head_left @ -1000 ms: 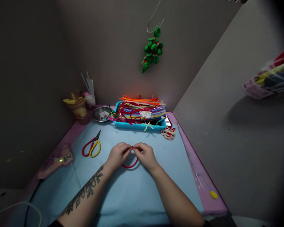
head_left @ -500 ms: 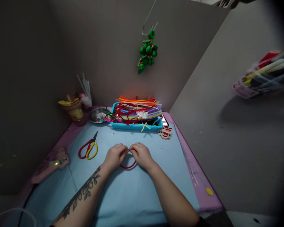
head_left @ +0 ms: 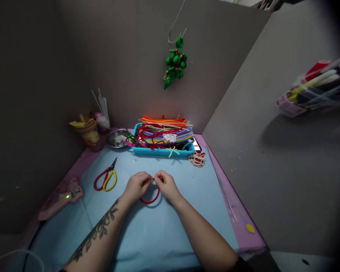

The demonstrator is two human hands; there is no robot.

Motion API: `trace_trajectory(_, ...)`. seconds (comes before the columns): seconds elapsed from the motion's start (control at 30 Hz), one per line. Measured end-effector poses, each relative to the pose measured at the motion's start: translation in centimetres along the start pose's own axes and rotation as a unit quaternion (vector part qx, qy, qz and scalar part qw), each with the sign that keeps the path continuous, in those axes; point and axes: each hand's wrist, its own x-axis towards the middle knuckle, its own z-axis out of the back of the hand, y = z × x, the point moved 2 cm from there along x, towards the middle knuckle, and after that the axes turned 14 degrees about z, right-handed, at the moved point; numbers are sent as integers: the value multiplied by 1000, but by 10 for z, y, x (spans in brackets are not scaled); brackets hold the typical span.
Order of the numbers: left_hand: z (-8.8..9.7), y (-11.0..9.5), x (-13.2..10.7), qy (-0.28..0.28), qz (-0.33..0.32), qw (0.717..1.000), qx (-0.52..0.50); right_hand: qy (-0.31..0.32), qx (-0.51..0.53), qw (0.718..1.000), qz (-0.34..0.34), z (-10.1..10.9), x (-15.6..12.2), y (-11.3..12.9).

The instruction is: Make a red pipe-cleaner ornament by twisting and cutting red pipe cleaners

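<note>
A pink table (head_left: 242,219) lies under a blue sheet (head_left: 164,234), likely for protection. Over it, the left hand (head_left: 136,186) and right hand (head_left: 167,186) nearly meet, fingers closed in pinches on the far side of a red loop (head_left: 150,203), seemingly to steady it.

Scissors (head_left: 110,169), glue gun (head_left: 59,205), metal dish (head_left: 111,141) and blue tray (head_left: 161,152) lie on the cloth-covered table (head_left: 155,234).

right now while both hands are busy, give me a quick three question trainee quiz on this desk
1. Multiple choice: the left hand and right hand hold a curved strand coloured: a) green b) red c) yellow
2. True or false: the scissors lie inside the blue tray.
3. Which tool, left of the scissors, shows a lit green light?

Key: 1. b; 2. false; 3. the pink glue gun
</note>
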Motion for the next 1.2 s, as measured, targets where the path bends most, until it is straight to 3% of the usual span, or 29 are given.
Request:
trace_trajectory(0.27,-3,0,-2,-10,-31,993,117,-25,-160,987,6,-5,-4,3)
trace_trajectory(0.37,-4,-1,-2,-1,-22,993,119,-16,-183,983,7,-4,-3,3)
trace_trajectory(0.57,0,2,1,6,91,995,-31,18,-163,977,134,3,-2,10)
trace_trajectory(0.77,0,4,5,30,162,968,-190,32,-201,952,227,6,-2,14)
trace_trajectory(0.87,-3,4,4,60,196,939,-277,23,-209,946,245,8,-2,16)
trace_trajectory(1.0,-9,4,1,119,271,865,-404,30,-236,930,280,9,-2,20)
trace_trajectory(1.07,-11,4,0,142,288,845,-428,29,-241,927,285,10,-2,21)
trace_trajectory(1.13,-11,5,1,142,280,855,-413,13,-218,940,263,11,-1,19)
trace_trajectory(1.2,-9,6,3,116,257,886,-368,-7,-177,961,212,12,0,16)
